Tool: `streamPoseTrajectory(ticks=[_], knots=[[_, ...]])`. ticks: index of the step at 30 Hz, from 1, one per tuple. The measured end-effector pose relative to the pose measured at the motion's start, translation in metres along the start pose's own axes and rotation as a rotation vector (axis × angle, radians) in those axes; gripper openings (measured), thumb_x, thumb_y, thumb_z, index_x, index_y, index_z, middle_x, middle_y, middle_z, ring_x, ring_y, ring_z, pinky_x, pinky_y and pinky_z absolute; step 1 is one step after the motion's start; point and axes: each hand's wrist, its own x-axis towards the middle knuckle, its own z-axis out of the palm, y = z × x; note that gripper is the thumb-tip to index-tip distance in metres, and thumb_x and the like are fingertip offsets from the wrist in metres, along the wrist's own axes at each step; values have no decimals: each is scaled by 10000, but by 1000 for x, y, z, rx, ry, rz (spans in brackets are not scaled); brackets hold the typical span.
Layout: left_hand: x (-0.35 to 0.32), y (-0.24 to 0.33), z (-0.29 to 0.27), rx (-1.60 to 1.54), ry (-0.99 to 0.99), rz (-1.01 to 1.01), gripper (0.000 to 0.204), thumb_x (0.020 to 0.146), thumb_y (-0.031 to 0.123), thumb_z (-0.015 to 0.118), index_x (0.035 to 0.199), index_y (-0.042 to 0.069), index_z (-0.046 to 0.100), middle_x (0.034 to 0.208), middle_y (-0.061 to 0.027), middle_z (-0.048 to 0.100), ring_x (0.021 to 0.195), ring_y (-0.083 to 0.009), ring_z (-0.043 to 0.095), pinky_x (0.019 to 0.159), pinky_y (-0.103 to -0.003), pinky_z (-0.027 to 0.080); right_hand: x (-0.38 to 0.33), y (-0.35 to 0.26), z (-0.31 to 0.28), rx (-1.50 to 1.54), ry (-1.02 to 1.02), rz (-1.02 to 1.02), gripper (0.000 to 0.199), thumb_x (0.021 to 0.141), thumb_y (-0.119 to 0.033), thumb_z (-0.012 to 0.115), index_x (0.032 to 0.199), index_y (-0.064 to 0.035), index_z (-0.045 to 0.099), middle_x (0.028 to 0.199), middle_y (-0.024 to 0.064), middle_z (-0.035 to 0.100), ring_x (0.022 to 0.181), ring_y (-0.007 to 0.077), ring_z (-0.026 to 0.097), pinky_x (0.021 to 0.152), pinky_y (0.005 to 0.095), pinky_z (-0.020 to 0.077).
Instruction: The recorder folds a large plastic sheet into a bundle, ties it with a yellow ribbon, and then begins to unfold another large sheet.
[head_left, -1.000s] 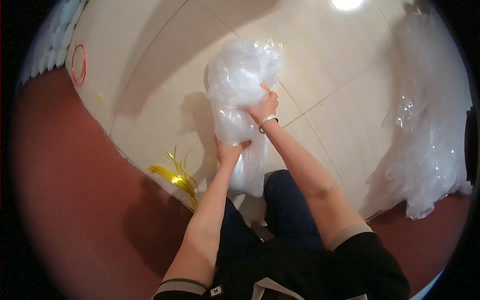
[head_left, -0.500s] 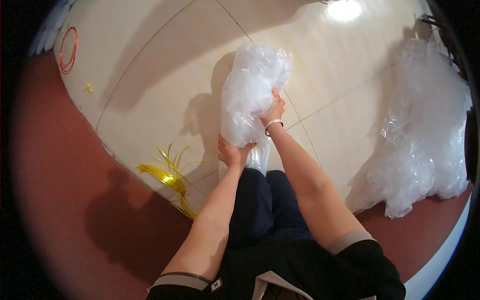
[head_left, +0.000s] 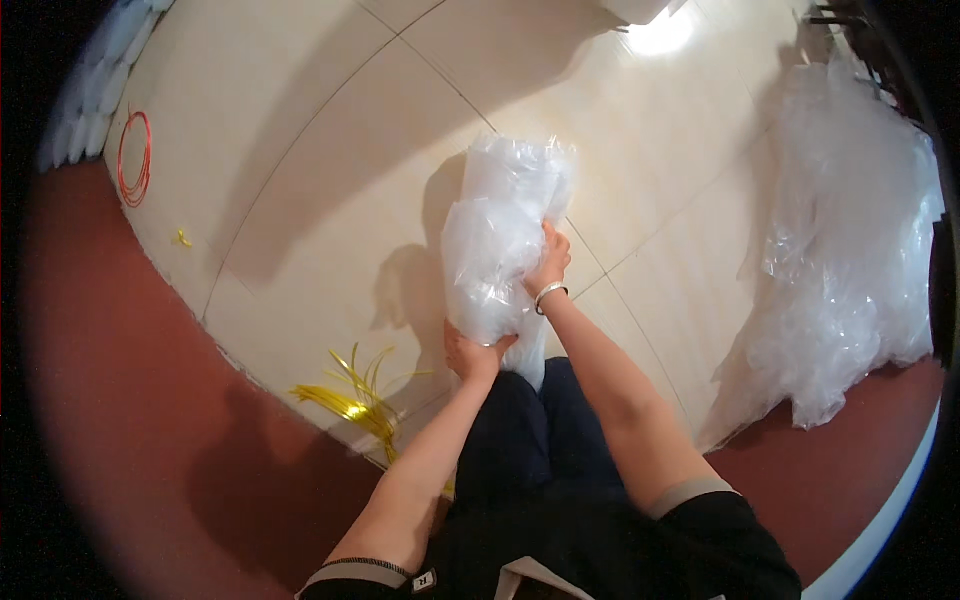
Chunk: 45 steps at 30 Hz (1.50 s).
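Note:
A bundle of clear plastic film (head_left: 490, 240), bunched and folded into a long shape, lies in front of my knees. My left hand (head_left: 476, 354) grips its near end, with the thumb on top and the fingers passing round the left side. Farther up, my right hand (head_left: 550, 262) closes on the right edge; the plastic partly hides its fingers. A loose flap of the same plastic hangs between my hands and my knees.
Yellow plastic ties (head_left: 350, 408) lie in a bunch left of my knees. A red coil (head_left: 135, 160) and a small yellow scrap (head_left: 182, 238) are at the far left. At right sits a large heap of clear plastic (head_left: 850, 230). Reddish-brown flooring (head_left: 130, 350) borders the pale tiles (head_left: 330, 190).
The whole scene sits lower in the picture as the view has tilted. Both hands still hold the plastic bundle, whose top now looks more folded over toward me.

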Motion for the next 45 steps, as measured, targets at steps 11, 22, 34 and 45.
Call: streamPoseTrajectory(ticks=[11, 22, 34, 45], knots=[[49, 0, -60, -746, -70, 445, 801, 797, 363, 578, 1362, -29, 168, 1393, -179, 267, 1303, -293, 230, 1065, -369, 172, 33, 41, -109, -71, -235, -654, 702, 777, -227, 589, 1366, -85, 234, 1449, 143, 133, 1348, 279, 82, 1051, 446, 175], [161, 103, -31, 252, 252, 1361, 618, 818, 419, 518, 1325, 102, 362, 1403, -177, 255, 1295, -363, 234, 1020, -475, 214, 86, -6, -49, -822, -237, -982, 532, 779, -265, 526, 1268, -93, 408, 1349, 126, 344, 1321, 313, 163, 1045, 507, 120], [151, 168, -19, 480, 59, 1219, 528, 785, 437, 557, 1271, 260, 447, 1407, -54, 289, 1337, -272, 148, 980, -602, 130, 117, -30, -54, -868, -417, -955, 548, 748, -383, 520, 1247, -162, 469, 1351, 108, 379, 1290, 277, 258, 1066, 478, 68], [138, 119, -98, -1340, 59, 358, 356, 927, 334, 419, 1097, 45, 538, 1022, -77, 571, 959, -119, 535, 778, -270, 414, -98, -69, -139, 67, 80, -1054, 286, 818, -217, 534, 1077, -105, 578, 1143, 133, 556, 1102, 314, 483, 960, 500, 276]])
